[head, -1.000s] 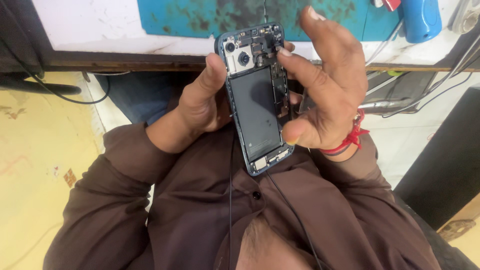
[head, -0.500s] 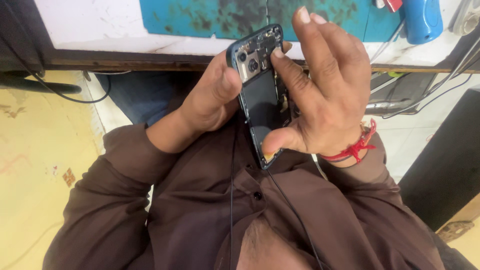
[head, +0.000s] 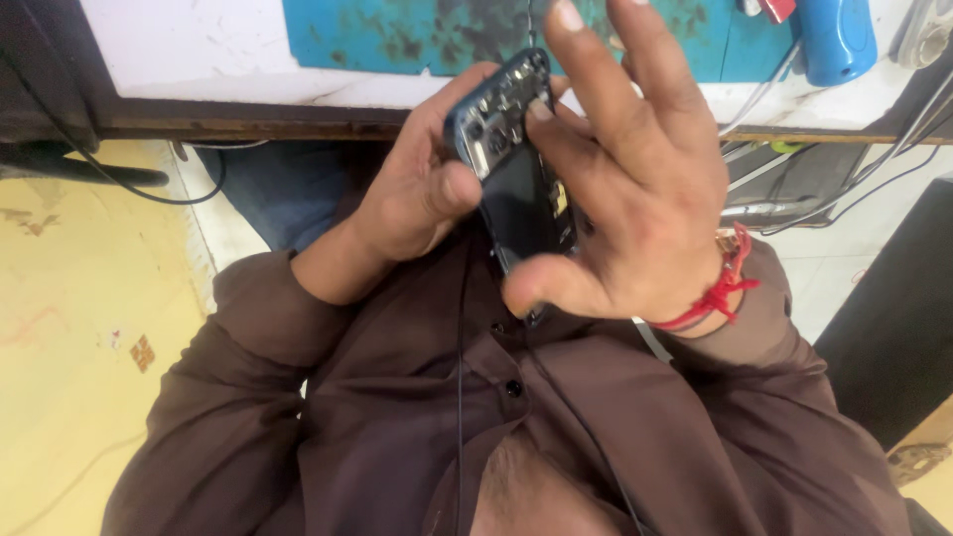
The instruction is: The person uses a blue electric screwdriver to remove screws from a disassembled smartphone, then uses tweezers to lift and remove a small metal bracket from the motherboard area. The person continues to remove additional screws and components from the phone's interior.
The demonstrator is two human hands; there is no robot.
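Both hands grip an opened phone [head: 516,169] at twelve o'clock, over the lap. Left hand [head: 417,189] clasps its edge; right hand [head: 635,208] pinches it, forefinger on the exposed board, other fingers spread. Inspection seems underway; steady holding matters next.

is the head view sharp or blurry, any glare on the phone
Head view: even, soft light, no hard shadows; the right hand is close and slightly motion-blurred at the fingertips; the opened phone shows no strong glare; left hand is fairly sharp.
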